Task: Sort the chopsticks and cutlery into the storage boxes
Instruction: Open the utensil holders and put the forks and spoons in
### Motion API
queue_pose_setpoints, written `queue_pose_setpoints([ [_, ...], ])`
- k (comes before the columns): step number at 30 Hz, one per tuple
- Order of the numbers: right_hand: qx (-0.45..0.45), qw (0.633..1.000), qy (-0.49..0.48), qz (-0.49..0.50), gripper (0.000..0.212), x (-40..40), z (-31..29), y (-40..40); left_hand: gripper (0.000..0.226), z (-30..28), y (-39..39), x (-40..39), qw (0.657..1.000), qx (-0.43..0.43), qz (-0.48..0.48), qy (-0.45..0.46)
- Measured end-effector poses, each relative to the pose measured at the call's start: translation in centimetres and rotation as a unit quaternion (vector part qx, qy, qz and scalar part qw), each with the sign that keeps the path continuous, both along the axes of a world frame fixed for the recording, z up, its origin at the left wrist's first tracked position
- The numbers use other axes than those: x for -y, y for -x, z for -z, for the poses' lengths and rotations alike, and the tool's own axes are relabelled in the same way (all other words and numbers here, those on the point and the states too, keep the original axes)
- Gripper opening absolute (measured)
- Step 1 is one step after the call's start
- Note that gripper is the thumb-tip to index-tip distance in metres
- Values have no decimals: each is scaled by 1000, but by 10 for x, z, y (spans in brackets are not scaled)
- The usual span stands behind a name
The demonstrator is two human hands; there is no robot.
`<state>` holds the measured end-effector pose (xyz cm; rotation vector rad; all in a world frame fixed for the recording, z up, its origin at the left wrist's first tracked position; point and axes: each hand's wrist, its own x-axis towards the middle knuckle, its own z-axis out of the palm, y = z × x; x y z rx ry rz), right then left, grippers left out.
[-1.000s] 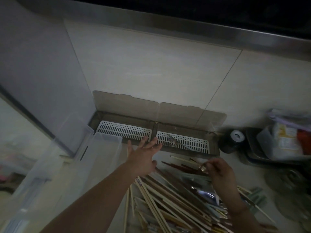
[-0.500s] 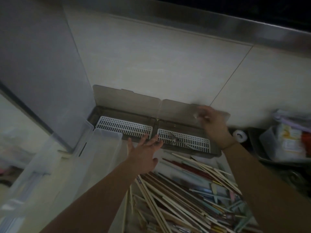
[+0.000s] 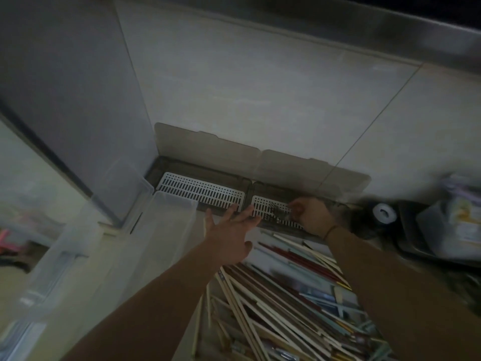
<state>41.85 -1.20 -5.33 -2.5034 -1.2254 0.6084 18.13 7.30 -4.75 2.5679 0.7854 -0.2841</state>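
Note:
Two brown storage boxes stand against the tiled wall with their lids up. The left box (image 3: 234, 180) holds only a white slotted tray. In the right box (image 3: 263, 188) a metal fork (image 3: 276, 213) lies on the tray. My right hand (image 3: 313, 217) is low over the right box, fingers curled at the fork's handle end. Blur hides whether it holds anything. My left hand (image 3: 230, 231) hovers at the boxes' front edge with fingers spread and holds nothing. A loose pile of chopsticks (image 3: 286, 295), pale, red and greenish, lies below the hands.
Clear plastic bins (image 3: 171, 230) stand to the left of the pile, beside a grey steel panel (image 3: 78, 100). A tape roll (image 3: 384, 213) and a dark tray (image 3: 406, 238) holding plastic containers sit to the right.
My right hand rose from the chopstick pile to the right box's lid, then dropped down into the right box. My left hand stayed almost still.

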Motion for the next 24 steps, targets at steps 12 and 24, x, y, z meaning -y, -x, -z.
queue_pose_setpoints([
  [12, 176, 963, -135, -156, 20, 141, -20, 57, 68, 4, 1, 0, 1000, 17, -7, 5],
  [24, 206, 962, 145, -106, 24, 173, 12, 77, 69, -3, 1, 1, 1000, 5, -8, 13],
])
